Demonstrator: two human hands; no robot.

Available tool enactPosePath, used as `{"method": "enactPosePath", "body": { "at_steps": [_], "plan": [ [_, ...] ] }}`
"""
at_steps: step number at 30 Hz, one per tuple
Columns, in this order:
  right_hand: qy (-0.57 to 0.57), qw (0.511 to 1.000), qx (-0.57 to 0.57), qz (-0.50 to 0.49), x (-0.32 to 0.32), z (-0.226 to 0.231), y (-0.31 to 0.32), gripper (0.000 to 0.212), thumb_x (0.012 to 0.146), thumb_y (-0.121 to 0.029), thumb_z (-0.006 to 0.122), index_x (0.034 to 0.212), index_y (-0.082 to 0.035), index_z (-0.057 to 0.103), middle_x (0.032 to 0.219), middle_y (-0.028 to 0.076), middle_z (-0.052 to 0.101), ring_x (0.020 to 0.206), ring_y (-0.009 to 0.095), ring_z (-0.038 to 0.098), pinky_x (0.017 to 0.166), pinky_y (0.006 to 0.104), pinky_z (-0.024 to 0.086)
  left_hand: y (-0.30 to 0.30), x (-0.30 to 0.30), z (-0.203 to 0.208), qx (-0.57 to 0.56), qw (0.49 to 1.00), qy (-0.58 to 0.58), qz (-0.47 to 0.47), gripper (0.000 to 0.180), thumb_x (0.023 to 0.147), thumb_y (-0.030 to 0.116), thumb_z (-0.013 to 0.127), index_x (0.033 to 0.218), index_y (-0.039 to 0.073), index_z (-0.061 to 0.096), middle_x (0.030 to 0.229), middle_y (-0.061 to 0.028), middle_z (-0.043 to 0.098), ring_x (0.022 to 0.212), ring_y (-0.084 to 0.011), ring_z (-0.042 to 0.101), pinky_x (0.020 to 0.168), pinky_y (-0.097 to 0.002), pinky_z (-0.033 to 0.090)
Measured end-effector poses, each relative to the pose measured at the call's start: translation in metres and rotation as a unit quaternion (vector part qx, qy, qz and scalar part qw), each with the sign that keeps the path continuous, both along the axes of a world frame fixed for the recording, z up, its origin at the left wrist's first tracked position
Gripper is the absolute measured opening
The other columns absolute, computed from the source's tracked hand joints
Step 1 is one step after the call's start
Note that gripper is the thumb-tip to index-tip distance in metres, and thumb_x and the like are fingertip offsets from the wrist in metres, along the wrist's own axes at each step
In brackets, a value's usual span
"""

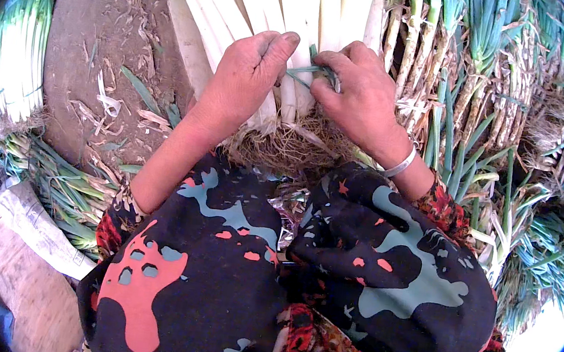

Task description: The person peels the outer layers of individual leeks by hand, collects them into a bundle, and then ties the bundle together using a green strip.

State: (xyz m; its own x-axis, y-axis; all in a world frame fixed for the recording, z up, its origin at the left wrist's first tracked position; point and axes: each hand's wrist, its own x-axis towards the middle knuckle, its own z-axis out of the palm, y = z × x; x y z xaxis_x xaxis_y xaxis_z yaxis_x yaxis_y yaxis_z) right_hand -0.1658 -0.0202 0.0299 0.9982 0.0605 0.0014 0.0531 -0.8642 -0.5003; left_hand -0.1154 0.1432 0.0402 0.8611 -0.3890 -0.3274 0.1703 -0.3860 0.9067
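A thick bundle of leeks (330, 13) with long white stalks lies in front of my knees, its tangled roots (286, 141) toward me. My left hand (253, 70) is closed over the bundle's left side, thumb on top. My right hand (358, 97) pinches a thin green tie (303, 72) at the bundle's right side. The tie runs across the white stalks just above the roots and reaches my left fingers, which seem to grip its other end. The fingertips of my left hand are partly hidden.
Brown unpeeled leeks (511, 84) with dry outer leaves are heaped at the right. A white bundle (10, 65) with green leaves stands at the far left. Loose green leaves (60, 177) lie below it. Dry peelings (142, 25) litter the bare soil (79, 24).
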Motion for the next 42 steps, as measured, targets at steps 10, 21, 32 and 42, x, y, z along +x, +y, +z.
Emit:
{"method": "enactPosePath", "body": {
  "at_steps": [10, 21, 32, 42],
  "plan": [
    [0.164, 0.974, -0.068, 0.139, 0.034, 0.005, -0.007, 0.023, 0.064, -0.025, 0.063, 0.07, -0.003, 0.062, 0.076, 0.017, 0.057, 0.075, 0.032, 0.058, 0.063, 0.0433, 0.048, 0.002, 0.001, -0.002, 0.011, 1.0, 0.01, -0.01, 0.045, 0.09, 0.037, 0.044, 0.078, -0.005, 0.054, 0.056, -0.0062, 0.047, 0.054, -0.0142, 0.044, 0.052, -0.029, 0.039],
    [-0.155, 0.888, -0.034, 0.431, 0.029, 0.014, -0.022, 0.021, 0.062, -0.015, 0.059, 0.078, -0.002, 0.053, 0.07, 0.006, 0.044, 0.065, 0.022, 0.048, 0.055, 0.0339, 0.04, 0.003, 0.002, -0.004, -0.037, 0.998, 0.044, 0.019, 0.039, 0.09, 0.035, 0.046, 0.071, 0.001, 0.052, 0.06, 0.0015, 0.045, 0.058, -0.0074, 0.039, 0.051, -0.0241, 0.033],
    [0.069, 0.947, 0.301, 0.09, 0.004, 0.016, 0.035, 0.01, 0.077, -0.011, 0.056, 0.083, -0.003, 0.057, 0.072, 0.013, 0.057, 0.066, 0.031, 0.058, 0.059, 0.0365, 0.046, 0.01, 0.011, -0.013, -0.146, 0.967, 0.172, 0.119, 0.041, 0.088, 0.037, 0.047, 0.061, 0.006, 0.044, 0.057, -0.0016, 0.043, 0.053, -0.0103, 0.039, 0.048, -0.0247, 0.033],
    [-0.02, 0.884, 0.465, 0.047, 0.033, 0.027, 0.088, 0.008, 0.079, -0.006, 0.055, 0.081, 0.0, 0.06, 0.068, 0.007, 0.056, 0.058, 0.017, 0.052, 0.055, 0.0294, 0.041, 0.044, 0.016, -0.06, -0.29, 0.902, 0.293, 0.13, 0.032, 0.091, 0.029, 0.044, 0.099, -0.001, 0.053, 0.074, -0.0073, 0.056, 0.074, -0.0186, 0.057, 0.066, -0.0297, 0.048]
  ]
}}
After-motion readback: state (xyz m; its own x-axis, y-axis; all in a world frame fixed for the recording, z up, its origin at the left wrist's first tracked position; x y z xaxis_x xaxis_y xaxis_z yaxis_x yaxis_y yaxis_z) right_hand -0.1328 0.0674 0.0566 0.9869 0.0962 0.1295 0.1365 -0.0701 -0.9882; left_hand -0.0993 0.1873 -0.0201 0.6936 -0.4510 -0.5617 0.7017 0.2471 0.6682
